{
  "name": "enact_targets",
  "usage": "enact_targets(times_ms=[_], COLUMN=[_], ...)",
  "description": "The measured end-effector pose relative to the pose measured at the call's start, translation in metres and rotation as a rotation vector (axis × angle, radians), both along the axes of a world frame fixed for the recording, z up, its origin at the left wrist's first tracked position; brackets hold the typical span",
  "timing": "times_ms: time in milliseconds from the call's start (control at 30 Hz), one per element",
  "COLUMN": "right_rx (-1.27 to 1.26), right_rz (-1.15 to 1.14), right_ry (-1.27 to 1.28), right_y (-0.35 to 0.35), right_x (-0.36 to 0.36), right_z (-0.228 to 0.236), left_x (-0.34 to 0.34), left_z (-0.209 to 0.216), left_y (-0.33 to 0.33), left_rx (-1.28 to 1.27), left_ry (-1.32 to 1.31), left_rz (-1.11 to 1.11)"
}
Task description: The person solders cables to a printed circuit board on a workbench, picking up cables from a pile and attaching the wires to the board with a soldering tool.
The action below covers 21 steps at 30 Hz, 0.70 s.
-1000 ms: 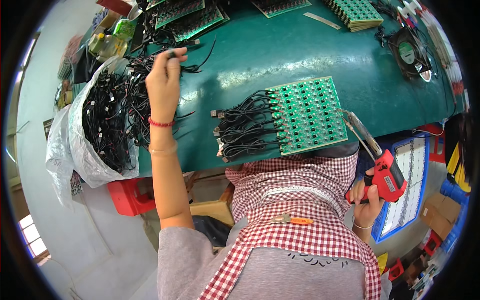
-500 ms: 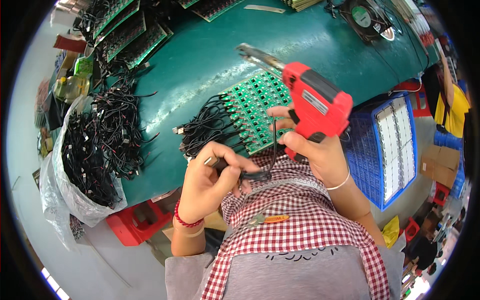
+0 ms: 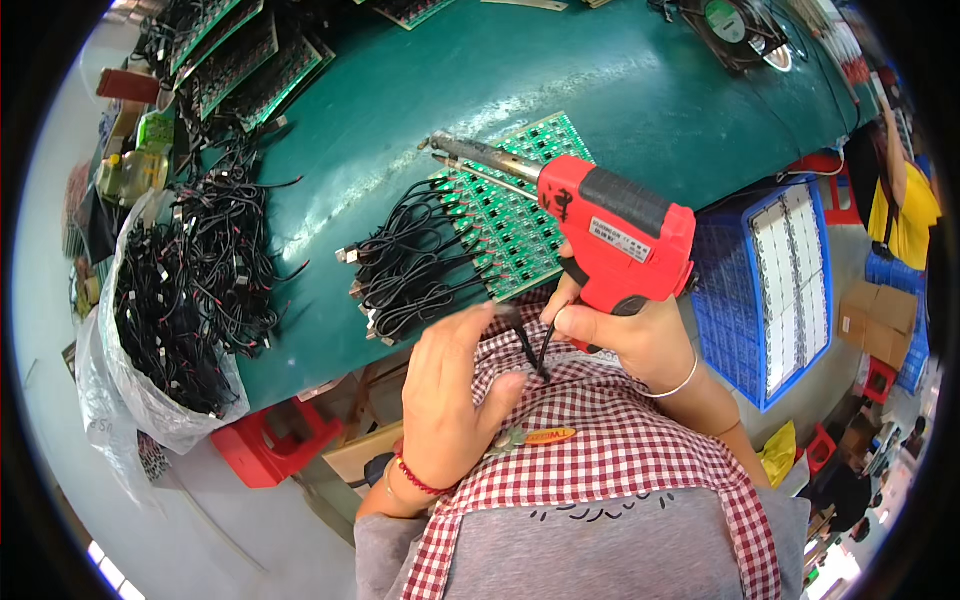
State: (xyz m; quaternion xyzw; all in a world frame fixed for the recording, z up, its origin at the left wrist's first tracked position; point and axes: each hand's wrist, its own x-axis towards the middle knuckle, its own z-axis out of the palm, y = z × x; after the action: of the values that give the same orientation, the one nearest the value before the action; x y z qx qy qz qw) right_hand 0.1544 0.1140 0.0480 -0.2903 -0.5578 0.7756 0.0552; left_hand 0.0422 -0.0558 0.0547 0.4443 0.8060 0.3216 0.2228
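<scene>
Two bare hands meet in front of a person's red-checked apron, at the near edge of a green worktable. The left hand points up and slightly right, palm turned inward, its thumb spread wide from nearly straight fingers; whether it touches the black cable beside its fingertips, I cannot tell. The right hand comes in from lower right, wrapped around the grip of a red-and-black soldering gun, while thumb and forefinger pinch the cable, which hangs in a narrow loop (its left end is blurred) over the apron. The gun's long axis slants from lower right to upper left, tip leading, across a green circuit-board panel. Black USB cables fan out leftward from the panel's left edge.
</scene>
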Motion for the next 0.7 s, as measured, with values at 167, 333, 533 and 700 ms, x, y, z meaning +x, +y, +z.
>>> enact_targets(times_ms=[167,333,533,700], right_rx=[-0.001,0.001,0.025,0.012], right_rz=[0.001,-0.108,-0.072,-0.099], right_ry=[0.028,0.053,-0.068,-0.022], right_y=[-0.010,-0.006,-0.015,-0.017], right_x=[-0.001,0.008,0.006,0.005], right_z=[0.006,-0.005,-0.008,-0.010], left_x=[0.001,0.006,0.011,0.008], left_z=[-0.011,-0.017,-0.022,-0.021], left_y=[0.018,0.017,0.018,0.021], left_rx=[0.257,0.277,0.250,0.278], left_ry=[-0.247,-0.342,-0.391,-0.364], left_rz=[0.004,0.133,0.146,0.108])
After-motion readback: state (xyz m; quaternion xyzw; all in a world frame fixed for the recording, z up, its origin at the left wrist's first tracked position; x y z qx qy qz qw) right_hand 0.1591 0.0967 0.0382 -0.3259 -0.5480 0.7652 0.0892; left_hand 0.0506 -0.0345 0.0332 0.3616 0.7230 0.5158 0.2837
